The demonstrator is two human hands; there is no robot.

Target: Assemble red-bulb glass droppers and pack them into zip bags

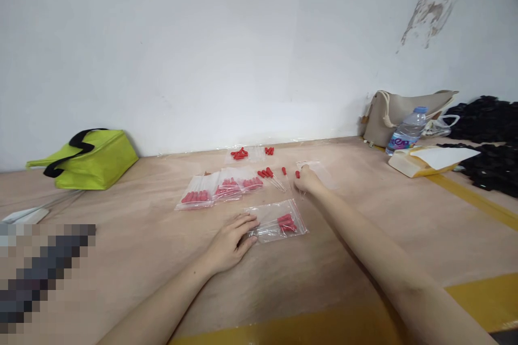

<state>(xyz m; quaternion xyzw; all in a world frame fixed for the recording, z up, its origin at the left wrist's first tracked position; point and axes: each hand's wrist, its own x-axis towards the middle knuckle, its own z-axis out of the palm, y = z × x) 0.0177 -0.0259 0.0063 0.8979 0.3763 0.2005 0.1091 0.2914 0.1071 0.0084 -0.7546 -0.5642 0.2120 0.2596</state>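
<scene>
My left hand (231,241) lies on the table with its fingers stretched out, the fingertips touching the left end of a clear zip bag (265,233). Inside that bag are several glass droppers with red rubber bulbs (286,222). Farther forward, my right hand (309,179) is closed at a dropper (298,174) whose red bulb shows at the fingers' left side; the fingertips are partly hidden. Just left of it lie several loose droppers (269,173), bulbs pointing away from me. Filled zip bags (195,198) overlap in a row on the left.
Loose red bulbs (239,154) lie near the wall, with a flat clear bag (321,172) beyond my right hand. A lime-green bag (103,159) stands left. At right are a water bottle (406,132), a grey-beige bag (378,118), a yellow-and-white packet (410,164) and black material (485,118).
</scene>
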